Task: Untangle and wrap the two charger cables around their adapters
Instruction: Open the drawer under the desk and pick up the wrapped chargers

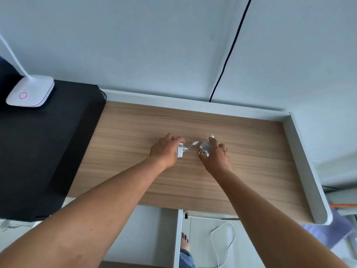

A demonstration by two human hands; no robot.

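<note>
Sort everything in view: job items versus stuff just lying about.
Job: left charger, gripped by left hand; right charger, cable wound, gripped by right hand.
Lying about: desk lamp; black wall cable; white floor cable.

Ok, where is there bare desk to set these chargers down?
The desk is bare between the right hand and the right rim, along the back rim, and between the left hand and the black shelf. The middle is crowded: left charger and right charger sit close together.
</note>
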